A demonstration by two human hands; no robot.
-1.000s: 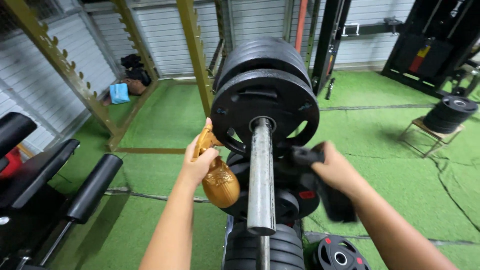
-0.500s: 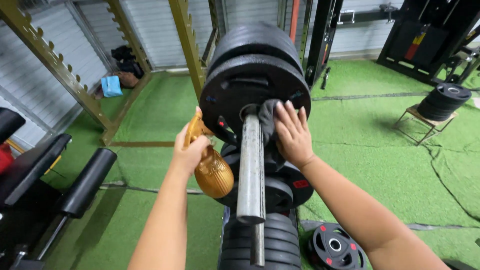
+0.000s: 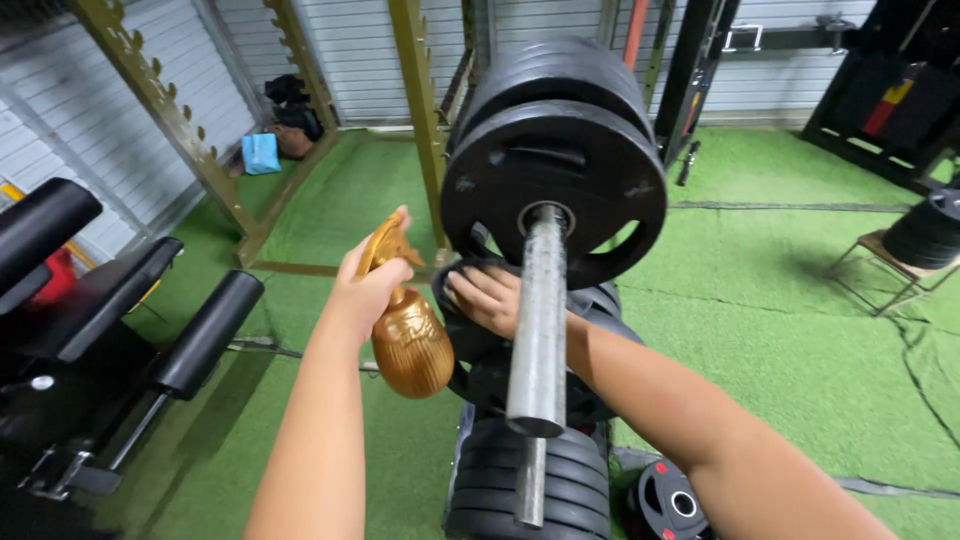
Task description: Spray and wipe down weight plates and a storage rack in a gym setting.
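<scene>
Two hands: both bare, reaching up from the lower edge of the frame toward a loaded barbell end.
Left hand (image 3: 368,290): left of centre, fingers wrapped around the neck of a gold spray bottle (image 3: 410,338), its ribbed round body hanging below the fist and its nozzle head sticking up above it.
Right hand (image 3: 487,298): centre frame, passing behind the steel bar; fingers spread fairly flat and pressed on a dark cloth (image 3: 462,278) against the lower left of the front plate.
Barbell sleeve (image 3: 537,320): bare grey steel, running from the plate hub down toward the camera, crossing in front of the right forearm.
Lower plates (image 3: 525,475): a black stack at bottom centre under the bar; a small plate with a pale hub (image 3: 668,500) lies on the turf just to its right.
Padded bench (image 3: 110,300): black pads and roller at the left edge.
Front weight plate (image 3: 555,190): black disc at upper centre, with more plates stacked behind it.
Floor: green turf (image 3: 780,300) across the middle.
Rack uprights (image 3: 420,130): olive-yellow posts at upper left and upper centre, before a corrugated wall.
Far right: a low stool bearing black plates (image 3: 925,235).
</scene>
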